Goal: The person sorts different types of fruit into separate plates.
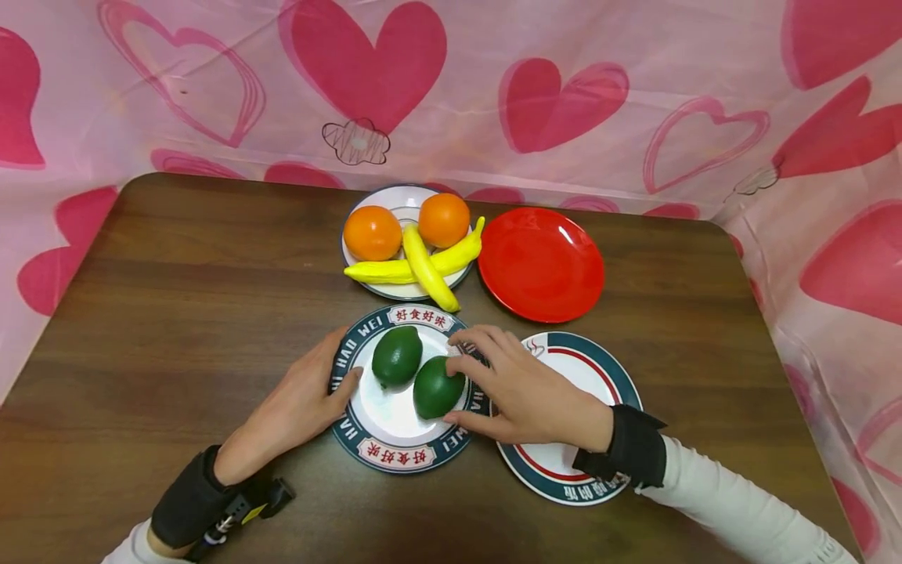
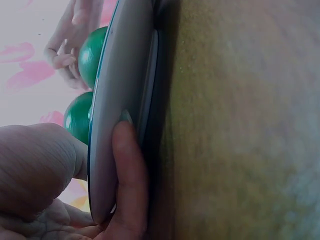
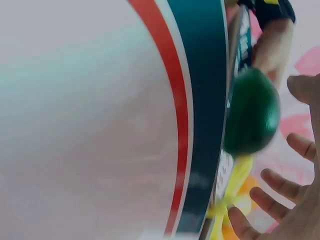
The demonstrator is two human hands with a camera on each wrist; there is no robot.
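A white plate with a dark teal lettered rim (image 1: 416, 458) sits near the table's front and carries two green limes. My left hand (image 1: 337, 385) pinches the plate's left rim (image 2: 115, 100), thumb (image 2: 35, 165) on top and a finger (image 2: 127, 170) underneath. My right hand (image 1: 486, 384) hovers over the right lime (image 1: 433, 389), fingers spread and loosely curved about it; the right wrist view shows gaps between the fingers (image 3: 280, 200) and this lime (image 3: 250, 112). The left lime (image 1: 397, 356) lies free.
Under my right wrist lies a second plate with teal rim and red ring (image 1: 606, 376). Behind stand a bare red plate (image 1: 541, 262) and a white plate (image 1: 402, 196) with two oranges and yellow peppers. Pink heart cloth surrounds the brown table (image 1: 176, 313).
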